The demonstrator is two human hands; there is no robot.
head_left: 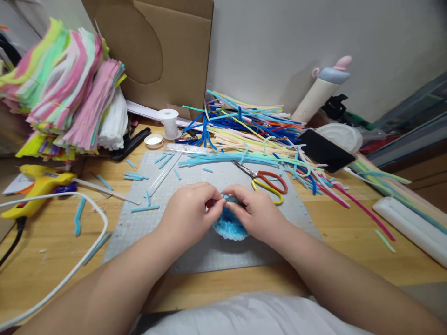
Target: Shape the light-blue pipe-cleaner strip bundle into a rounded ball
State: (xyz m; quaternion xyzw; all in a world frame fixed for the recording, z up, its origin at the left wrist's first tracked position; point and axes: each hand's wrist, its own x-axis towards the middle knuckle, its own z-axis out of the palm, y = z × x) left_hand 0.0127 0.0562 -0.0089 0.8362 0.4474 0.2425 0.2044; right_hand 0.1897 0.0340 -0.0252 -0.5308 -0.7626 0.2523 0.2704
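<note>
Above the grey cutting mat (195, 256), my left hand (191, 211) and my right hand (256, 211) meet at their fingertips. Both are closed in a pinch on a fluffy blue pipe-cleaner piece (231, 228), rounded with a ruffled lower edge. Its upper part is partly hidden behind my fingers. Scissors (267, 181) with red and yellow handles lie just beyond my right hand, blades pointing left. Short cut blue pipe-cleaner bits (145, 210) are scattered on the mat left of my left hand. A bundle of long light-blue pipe cleaners (226, 159) lies across the mat's far edge.
A yellow glue gun (38, 186) and its white cable (101, 214) are at the left. Bundled pipe cleaners (70, 83) are piled behind. Loose ones (244, 121) heap at the back, near a phone (326, 151), a spool (169, 123) and a bottle (319, 90).
</note>
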